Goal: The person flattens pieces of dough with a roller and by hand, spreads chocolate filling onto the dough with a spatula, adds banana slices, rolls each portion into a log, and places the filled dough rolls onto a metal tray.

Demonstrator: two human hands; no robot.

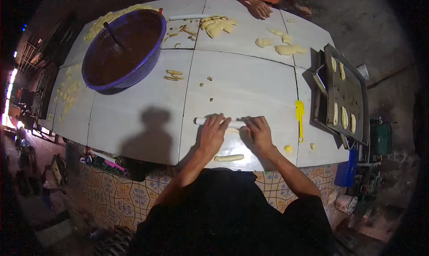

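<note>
Both hands press on a white rolling pin [236, 124] lying crosswise on the white tiled table. My left hand [212, 136] has its fingers curled over the pin's left part, and its left end sticks out beyond them. At the pin's right end is my right hand [259, 132], with bent fingers over it. A pale strip of dough [232, 130] shows at the pin's near side, partly hidden. Between my forearms, close to the table's near edge, lies a rolled dough stick [229, 158].
A purple basin [138, 79] of brown filling, with a dark-handled utensil [112, 35], stands at left. Dough pieces [289, 49] lie toward the back. A yellow spatula [300, 113] and a metal tray [350, 93] of shaped dough are at right. Another person's hand [260, 9] rests at the far edge.
</note>
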